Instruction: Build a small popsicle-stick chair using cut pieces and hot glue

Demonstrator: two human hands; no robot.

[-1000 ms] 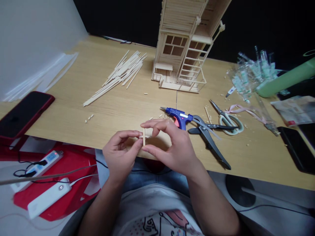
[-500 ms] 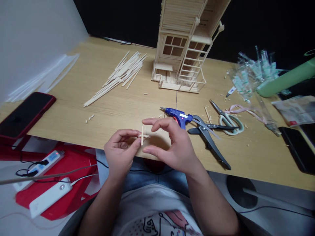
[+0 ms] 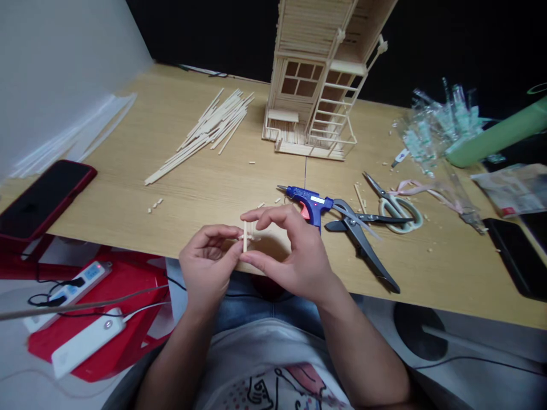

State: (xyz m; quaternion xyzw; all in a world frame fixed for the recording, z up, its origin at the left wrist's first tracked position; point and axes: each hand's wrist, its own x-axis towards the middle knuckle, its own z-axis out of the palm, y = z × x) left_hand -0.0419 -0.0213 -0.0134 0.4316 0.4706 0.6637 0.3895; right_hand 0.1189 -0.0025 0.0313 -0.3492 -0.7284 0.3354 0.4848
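Note:
My left hand [image 3: 209, 259] pinches a small piece made of short wooden sticks [image 3: 245, 237] between thumb and fingertips, just over the table's front edge. One stick of it stands crosswise, with short bits behind it, partly hidden. My right hand [image 3: 294, 250] curves around from the other side, its index fingertip at the top end of that stick and its thumb at the bottom end. Beyond my right hand lies a blue glue gun [image 3: 310, 200] with a red trigger and a small red light. Black-handled cutters [image 3: 359, 242] rest beside it.
A model house of wooden sticks [image 3: 310, 108] stands at the back. Loose sticks [image 3: 209, 131] lie in a pile left of it. Around are scissors [image 3: 397, 210], a red-cased phone [image 3: 43, 199], a black phone [image 3: 519, 256], a green cylinder [image 3: 496, 134] and clear plastic wrappers [image 3: 440, 125].
My right hand has moved slightly left, bringing its thumb and index finger to the two ends of the crosswise stick. My left hand keeps its pinch almost unmoved.

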